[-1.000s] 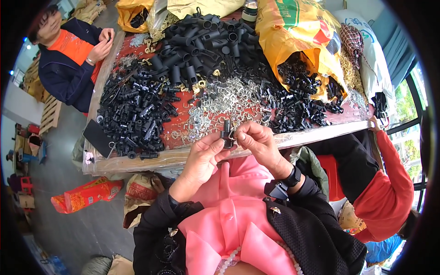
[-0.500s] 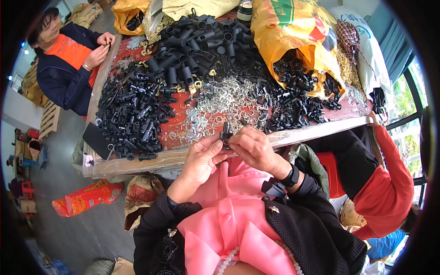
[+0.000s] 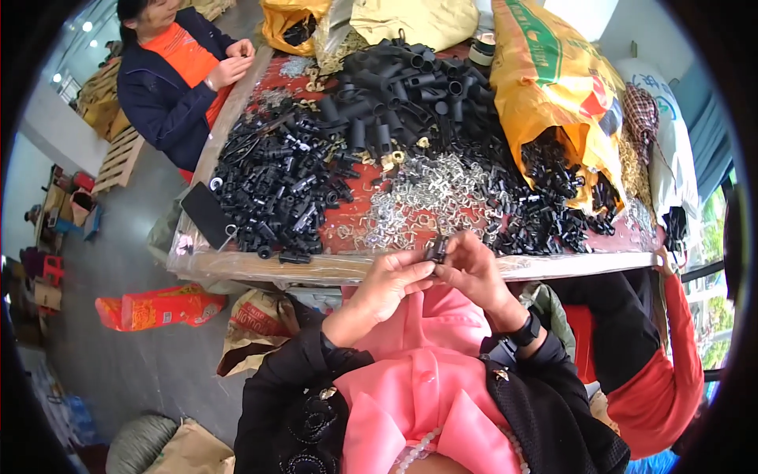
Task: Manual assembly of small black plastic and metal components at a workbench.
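Over the table's near edge, my left hand (image 3: pixel 395 278) and my right hand (image 3: pixel 472 272) meet around a small black plastic part (image 3: pixel 436 250). Fingers and thumbs of both hands pinch it, so its lower portion is covered. Just beyond them lies a pile of small bent metal clips (image 3: pixel 430 197). A heap of black plastic fittings (image 3: pixel 276 178) is to the left of the clips. More small black parts (image 3: pixel 545 209) spread to the right, partly spilling from a yellow sack (image 3: pixel 545 87). Black tubes (image 3: pixel 395 87) are piled at the back.
The red table (image 3: pixel 347 215) has a wooden rim (image 3: pixel 300 267). A dark flat tablet-like slab (image 3: pixel 207 216) leans at its left corner. One co-worker (image 3: pixel 178 71) stands at the left side; another person in red (image 3: pixel 663 371) bends at the right. A red bag (image 3: pixel 158 310) lies on the floor.
The view has shifted, so the table appears farther right. The black part, upright between my hands before, is now tilted and more covered by my fingers.
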### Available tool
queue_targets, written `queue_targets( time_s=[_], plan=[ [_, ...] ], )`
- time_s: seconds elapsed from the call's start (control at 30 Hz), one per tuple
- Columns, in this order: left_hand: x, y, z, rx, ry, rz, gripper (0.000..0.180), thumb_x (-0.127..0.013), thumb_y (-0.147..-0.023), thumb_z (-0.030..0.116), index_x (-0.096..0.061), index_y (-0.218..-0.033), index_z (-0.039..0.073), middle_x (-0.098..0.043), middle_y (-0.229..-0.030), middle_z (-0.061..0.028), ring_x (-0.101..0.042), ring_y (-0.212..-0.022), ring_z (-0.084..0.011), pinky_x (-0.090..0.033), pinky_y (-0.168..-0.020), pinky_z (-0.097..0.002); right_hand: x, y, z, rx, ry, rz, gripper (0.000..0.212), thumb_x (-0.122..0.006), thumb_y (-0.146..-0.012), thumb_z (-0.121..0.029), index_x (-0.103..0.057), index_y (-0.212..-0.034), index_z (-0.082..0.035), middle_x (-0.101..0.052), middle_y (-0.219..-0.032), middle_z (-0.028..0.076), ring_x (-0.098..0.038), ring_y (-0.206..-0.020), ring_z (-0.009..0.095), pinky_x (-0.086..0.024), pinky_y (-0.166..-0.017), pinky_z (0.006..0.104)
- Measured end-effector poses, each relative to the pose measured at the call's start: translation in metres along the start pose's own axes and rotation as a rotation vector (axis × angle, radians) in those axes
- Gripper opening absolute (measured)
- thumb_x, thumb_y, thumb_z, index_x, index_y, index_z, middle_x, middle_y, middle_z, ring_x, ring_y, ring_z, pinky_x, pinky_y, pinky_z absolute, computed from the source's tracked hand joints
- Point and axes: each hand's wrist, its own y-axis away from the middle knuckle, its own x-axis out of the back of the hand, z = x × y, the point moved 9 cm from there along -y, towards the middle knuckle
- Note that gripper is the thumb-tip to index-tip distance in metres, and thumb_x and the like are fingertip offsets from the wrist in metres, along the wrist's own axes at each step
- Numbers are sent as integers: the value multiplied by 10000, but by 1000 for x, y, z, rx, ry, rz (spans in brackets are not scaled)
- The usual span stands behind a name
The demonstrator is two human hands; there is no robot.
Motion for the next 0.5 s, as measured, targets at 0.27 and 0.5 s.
queue_targets(
  time_s=[0.27,0.5],
  plan=[
    [52,-2,38,-351,-555,199,268,-584,-784,105,-559,-1018,-25,-609,-869,-75,-575,-715,-121,-452,-646,-228,18,-34,14,-86,-273,-49,202,-592,-786,-47,-451,-931,-48,-469,-703,-41,-448,-633,34,-376,-548,174],
    [73,7,71,-565,-1191,325,321,-627,-710,69,-549,-998,-49,-583,-780,-80,-512,-628,-97,-427,-572,-230,135,-129,35,-227,-110,104,112,-553,-821,-137,-494,-880,-61,-458,-692,-50,-412,-589,25,-326,-505,157]
  ],
)
